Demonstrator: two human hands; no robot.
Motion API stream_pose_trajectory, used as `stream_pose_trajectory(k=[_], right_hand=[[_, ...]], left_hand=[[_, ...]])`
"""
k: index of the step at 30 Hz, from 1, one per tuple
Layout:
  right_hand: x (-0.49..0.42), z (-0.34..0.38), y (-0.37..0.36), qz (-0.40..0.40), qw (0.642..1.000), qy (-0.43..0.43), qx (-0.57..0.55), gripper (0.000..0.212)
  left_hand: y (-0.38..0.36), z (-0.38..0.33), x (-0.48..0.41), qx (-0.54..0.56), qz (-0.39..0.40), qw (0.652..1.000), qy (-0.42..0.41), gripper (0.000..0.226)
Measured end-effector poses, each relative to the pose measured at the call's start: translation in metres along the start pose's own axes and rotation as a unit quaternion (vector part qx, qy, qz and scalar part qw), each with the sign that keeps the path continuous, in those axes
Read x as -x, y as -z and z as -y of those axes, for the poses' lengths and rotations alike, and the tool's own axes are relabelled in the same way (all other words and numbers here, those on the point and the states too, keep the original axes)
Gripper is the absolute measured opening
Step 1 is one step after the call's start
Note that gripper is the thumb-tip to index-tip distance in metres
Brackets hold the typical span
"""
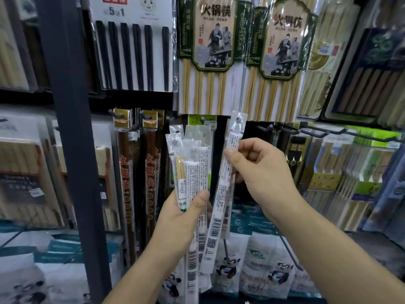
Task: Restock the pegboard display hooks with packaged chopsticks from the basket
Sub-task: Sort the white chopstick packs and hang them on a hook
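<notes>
Hands grip packets: perhaps four left, one right.

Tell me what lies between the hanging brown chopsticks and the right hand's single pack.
Head view: the left hand's bundle of packs, right of the brown chopsticks and left of the single pack that the right hand pinches.
</notes>
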State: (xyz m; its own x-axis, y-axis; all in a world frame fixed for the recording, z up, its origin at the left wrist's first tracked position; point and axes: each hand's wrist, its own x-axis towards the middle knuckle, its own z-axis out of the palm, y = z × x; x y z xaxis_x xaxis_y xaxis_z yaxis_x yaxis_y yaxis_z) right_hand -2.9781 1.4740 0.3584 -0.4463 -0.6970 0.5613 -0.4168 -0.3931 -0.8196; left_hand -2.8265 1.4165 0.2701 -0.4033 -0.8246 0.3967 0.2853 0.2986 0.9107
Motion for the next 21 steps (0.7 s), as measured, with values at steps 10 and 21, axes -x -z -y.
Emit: stream_pose_trajectory(k=[10,21], right_hand=[[-0.005,-0.012,0.002,-0.015,0.999,-0.028,0.012,0.013],[-0.003,-0.025,0.005,-0.047,0.995,-0.046,0.073,0.021]], left_hand=[[-0.001,0.001,-0.001,0.054,0.008,0.998,0.005,0.031],[0.001,0.005,-0.002,0.037,0.027,0.999,0.008,0.027]])
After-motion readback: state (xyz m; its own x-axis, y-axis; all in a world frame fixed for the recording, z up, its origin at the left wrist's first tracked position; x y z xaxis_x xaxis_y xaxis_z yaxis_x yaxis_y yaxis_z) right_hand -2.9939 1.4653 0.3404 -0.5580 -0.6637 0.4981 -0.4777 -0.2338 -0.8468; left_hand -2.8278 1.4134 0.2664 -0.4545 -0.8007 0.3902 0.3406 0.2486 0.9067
